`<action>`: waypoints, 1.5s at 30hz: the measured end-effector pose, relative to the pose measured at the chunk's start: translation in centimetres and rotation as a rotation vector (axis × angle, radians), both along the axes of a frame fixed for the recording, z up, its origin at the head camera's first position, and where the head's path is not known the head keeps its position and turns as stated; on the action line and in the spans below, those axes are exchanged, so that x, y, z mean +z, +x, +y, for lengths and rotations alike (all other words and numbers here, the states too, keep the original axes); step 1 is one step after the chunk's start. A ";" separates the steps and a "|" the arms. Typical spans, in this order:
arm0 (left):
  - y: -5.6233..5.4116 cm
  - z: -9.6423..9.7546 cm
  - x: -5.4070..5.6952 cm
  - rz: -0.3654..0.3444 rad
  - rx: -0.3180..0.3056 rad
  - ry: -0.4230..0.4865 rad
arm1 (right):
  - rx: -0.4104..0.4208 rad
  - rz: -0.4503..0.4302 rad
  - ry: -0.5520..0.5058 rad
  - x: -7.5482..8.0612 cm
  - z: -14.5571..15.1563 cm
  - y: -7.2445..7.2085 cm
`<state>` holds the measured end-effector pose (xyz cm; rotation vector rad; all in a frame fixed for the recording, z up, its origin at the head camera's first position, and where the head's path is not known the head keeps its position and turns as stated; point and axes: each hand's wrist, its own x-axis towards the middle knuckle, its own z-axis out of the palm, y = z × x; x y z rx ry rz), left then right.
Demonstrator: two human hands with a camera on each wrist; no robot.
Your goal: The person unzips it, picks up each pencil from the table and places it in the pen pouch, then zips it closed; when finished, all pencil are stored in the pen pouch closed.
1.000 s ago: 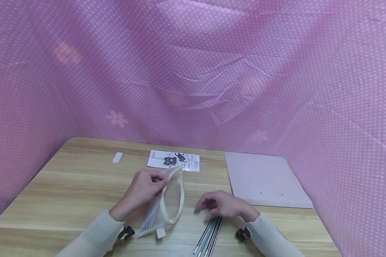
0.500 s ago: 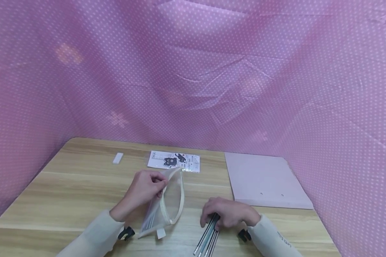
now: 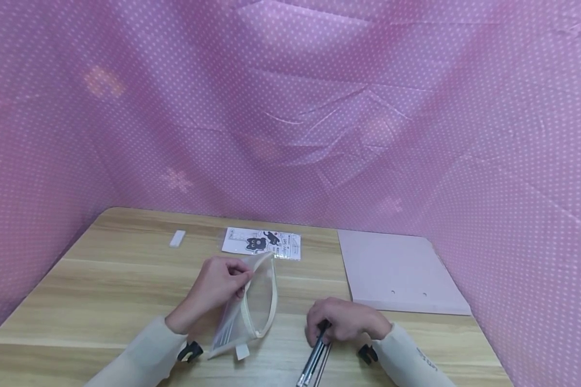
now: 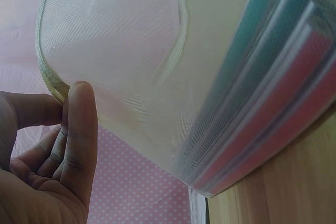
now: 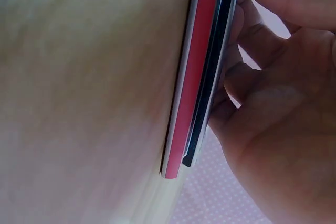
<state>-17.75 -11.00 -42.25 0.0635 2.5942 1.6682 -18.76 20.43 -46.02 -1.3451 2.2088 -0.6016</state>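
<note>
My left hand (image 3: 218,282) pinches the rim of a see-through mesh zip pouch (image 3: 233,322), whose mouth gapes toward the right. In the left wrist view, several teal and red pencils (image 4: 262,93) show through the mesh along the pouch's lower side. My right hand (image 3: 341,320) is on a few slim pencils (image 3: 312,363) in front of me, fingers curled round their far ends. The near ends point toward me and lie close together. In the right wrist view, a red-sided pencil (image 5: 191,77) lies next to a dark one (image 5: 210,77) beside the fingers.
A white eraser-like block (image 3: 177,238) lies at the back left of the wooden table (image 3: 106,279). Behind the pouch is a ruler set packet (image 3: 261,242) with black cat pictures. A pale pink folder (image 3: 402,269) lies at the right. Pink dotted cloth (image 3: 290,134) surrounds the table.
My right hand has come down from above the pencils and curled its fingers round them. Their near ends have drawn together and shifted slightly right. The left hand and pouch stay put.
</note>
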 end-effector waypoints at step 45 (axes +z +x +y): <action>-0.1 -0.2 0.0 0.009 -0.019 0.013 | -0.784 -0.842 -0.615 0.1 -8.9 -0.1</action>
